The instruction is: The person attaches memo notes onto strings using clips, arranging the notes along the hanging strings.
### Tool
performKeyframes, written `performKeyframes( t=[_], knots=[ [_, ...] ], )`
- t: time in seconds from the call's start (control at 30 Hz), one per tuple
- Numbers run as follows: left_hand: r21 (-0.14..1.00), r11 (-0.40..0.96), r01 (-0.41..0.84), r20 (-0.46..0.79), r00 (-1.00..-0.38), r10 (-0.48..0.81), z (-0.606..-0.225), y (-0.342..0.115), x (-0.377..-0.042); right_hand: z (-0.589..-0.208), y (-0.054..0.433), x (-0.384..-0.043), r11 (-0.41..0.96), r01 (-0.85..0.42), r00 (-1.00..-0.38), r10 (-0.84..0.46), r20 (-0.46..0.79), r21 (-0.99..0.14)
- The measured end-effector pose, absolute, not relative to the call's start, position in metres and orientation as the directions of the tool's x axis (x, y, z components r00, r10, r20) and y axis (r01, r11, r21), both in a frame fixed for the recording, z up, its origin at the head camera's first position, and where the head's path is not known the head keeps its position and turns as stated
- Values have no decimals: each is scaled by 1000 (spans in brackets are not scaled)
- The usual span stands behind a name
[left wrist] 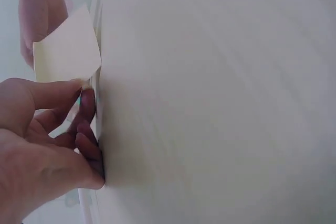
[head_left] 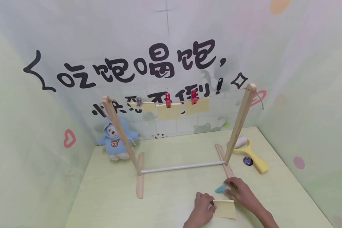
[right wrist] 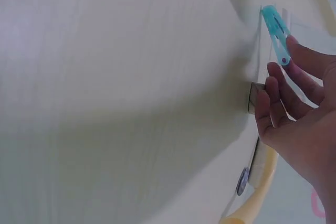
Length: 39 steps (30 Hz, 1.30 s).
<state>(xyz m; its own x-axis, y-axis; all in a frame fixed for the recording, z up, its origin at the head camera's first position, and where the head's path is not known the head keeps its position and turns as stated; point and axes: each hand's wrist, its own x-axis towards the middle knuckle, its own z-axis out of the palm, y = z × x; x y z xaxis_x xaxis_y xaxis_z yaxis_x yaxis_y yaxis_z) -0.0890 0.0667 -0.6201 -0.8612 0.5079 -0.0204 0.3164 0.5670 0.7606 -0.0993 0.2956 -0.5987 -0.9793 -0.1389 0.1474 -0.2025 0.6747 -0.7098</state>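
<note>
Between thumb and fingers my left hand (head_left: 201,209) pinches a corner of a pale yellow sticky note (head_left: 225,209) low over the table. In the left wrist view the note (left wrist: 68,48) stands up from the fingertips. To the right, my right hand (head_left: 240,191) holds a teal clothespin (head_left: 220,188) by one end; the right wrist view shows this clothespin (right wrist: 276,35) pointing away from the thumb. Behind both hands, several yellow notes (head_left: 168,111) hang on a string, held by two red clothespins (head_left: 167,100) and a grey clothespin (head_left: 139,101).
Two wooden posts (head_left: 240,123) on flat feet carry the string, joined low by a white rod (head_left: 182,167). A plush toy in a blue hoodie (head_left: 114,142) sits behind the left post. By the right post lie a yellow-handled lint roller (head_left: 256,158) and a dark round disc (head_left: 248,161).
</note>
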Motion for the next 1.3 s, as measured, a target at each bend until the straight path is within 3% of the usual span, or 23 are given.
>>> performKeyframes(
  t=[0.13, 0.37, 0.53, 0.67, 0.83, 0.93, 1.07, 1.3],
  knots=[
    [854, 487, 184, -102, -858, 503, -609, 66, -88, -591, 298, -96, 594, -3, -999, -32, -20, -804],
    [922, 380, 71, -123, -878, 462, -611, 71, -83, -590, 301, -92, 550, -4, -1000, 14, 14, -835],
    [955, 290, 69, -64, -903, 424, -613, 73, -79, -578, 303, -96, 563, -97, -992, 10, 124, -821],
    [969, 232, 88, -8, -924, 381, -614, 73, -78, -542, 305, -107, 592, -238, -960, -22, 279, -770],
    [951, 154, 267, 221, -939, 263, -623, 73, -98, -466, 302, -132, 602, -525, -821, -171, 544, -603],
    [924, 137, 356, 329, -926, 187, -599, 70, -114, -415, 295, -141, 599, -611, -753, -238, 614, -517],
    [939, 95, 332, 315, -936, 158, -534, 63, -132, -358, 286, -141, 598, -653, -717, -293, 632, -464],
    [908, 101, 406, 388, -908, 158, -448, 61, -175, -280, 276, -145, 569, -717, -650, -337, 681, -403]
  ],
)
